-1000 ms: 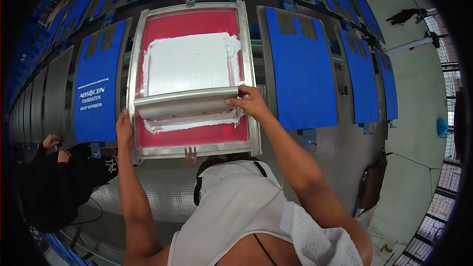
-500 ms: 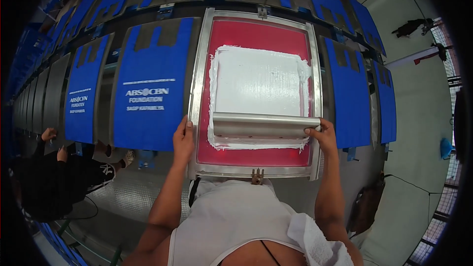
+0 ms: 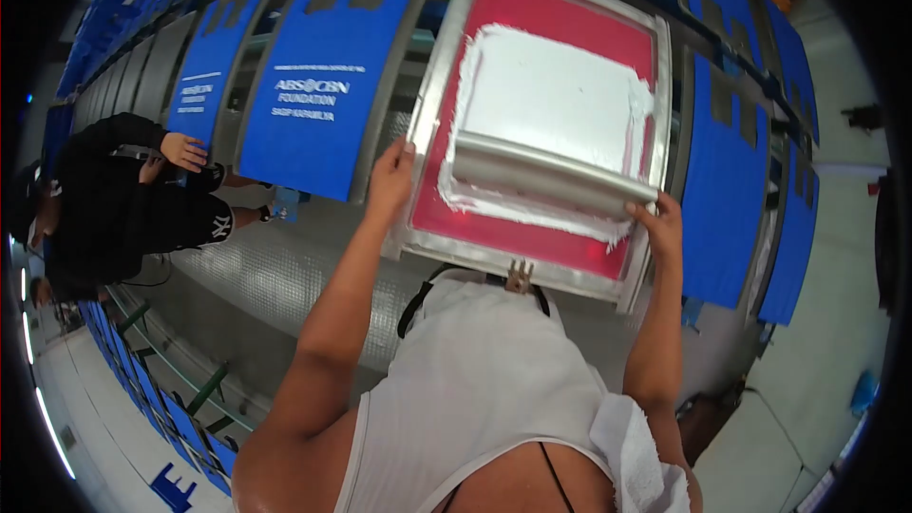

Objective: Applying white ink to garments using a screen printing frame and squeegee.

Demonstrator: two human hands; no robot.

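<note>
In front of me is a screen-printing frame with a silver metal rim (image 3: 434,95) and red mesh (image 3: 560,5). A thick patch of white ink (image 3: 556,76) covers the middle of the mesh. Across the near part of the ink lies a long metal squeegee (image 3: 560,171), tilted, its right end lower in view. My right hand (image 3: 663,228) is closed on that right end, beside the frame's right rim. Gripping the left rim is my left hand (image 3: 391,180), its fingers partly hidden. What lies beneath the frame cannot be seen.
Blue fabric pieces lie on boards in rows; the left one (image 3: 318,152) bears white print, the right one (image 3: 727,190) shows none. A metal clamp (image 3: 519,275) sits at the frame's near edge. At left, a co-worker in black (image 3: 104,199) stands by the boards.
The view has turned, so the frame appears tilted and higher. My hands keep their holds, and the squeegee stays at about the same spot on the ink. The co-worker's hand has moved.
</note>
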